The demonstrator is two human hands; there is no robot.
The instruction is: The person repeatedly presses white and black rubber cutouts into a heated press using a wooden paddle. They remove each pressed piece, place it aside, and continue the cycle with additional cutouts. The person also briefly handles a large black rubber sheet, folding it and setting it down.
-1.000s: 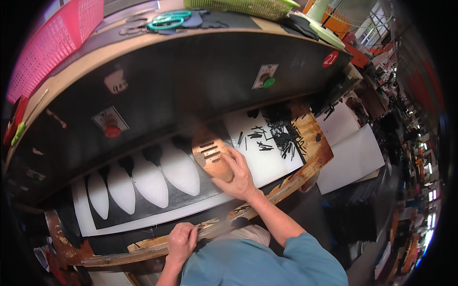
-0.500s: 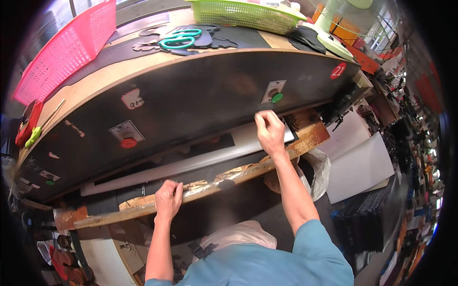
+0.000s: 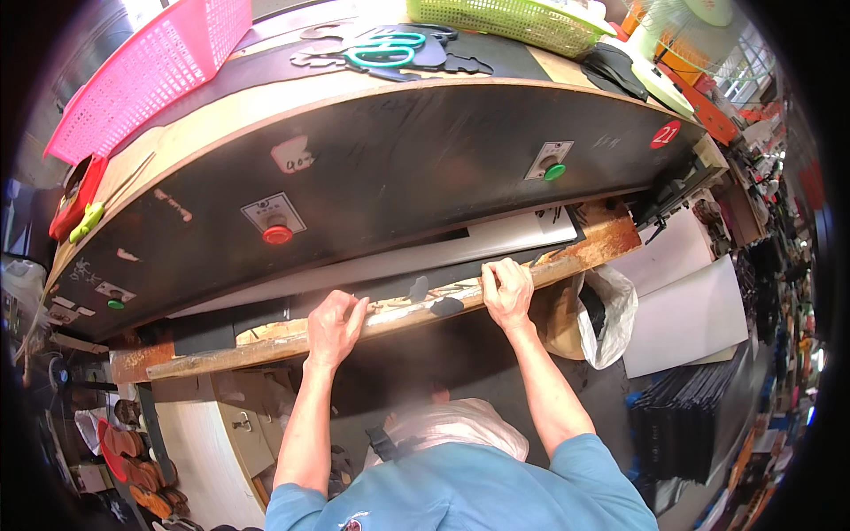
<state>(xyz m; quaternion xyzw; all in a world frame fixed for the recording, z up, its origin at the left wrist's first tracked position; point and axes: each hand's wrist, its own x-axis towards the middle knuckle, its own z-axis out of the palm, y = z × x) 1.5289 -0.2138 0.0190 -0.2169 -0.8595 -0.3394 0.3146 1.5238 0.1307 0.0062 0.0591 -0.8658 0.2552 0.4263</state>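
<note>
My left hand (image 3: 336,329) is closed at the front wooden edge (image 3: 398,320) of the machine bed, thumb against curled fingers. Along the same edge to the right, my right hand (image 3: 507,294) is closed too, fingers bent down at the wood. Whatever either hand may pinch is hidden or too small to name. Between them are two small dark flat pieces, one piece (image 3: 447,306) on the edge and another piece (image 3: 418,288) just behind it. A long pale sheet (image 3: 372,268) stretches behind my hands, partly beneath the black panel (image 3: 398,168).
On the panel are a red button (image 3: 277,234) and a green button (image 3: 555,172). Teal-handled scissors (image 3: 386,50), a pink basket (image 3: 150,80) and a green basket (image 3: 513,24) sit on top. A white sack (image 3: 611,319) and stacked black sheets (image 3: 677,416) stand at right.
My right hand has come down from before the panel to the wooden edge. My left hand stays at the edge. A second dark piece now shows between them. The view has shifted.
</note>
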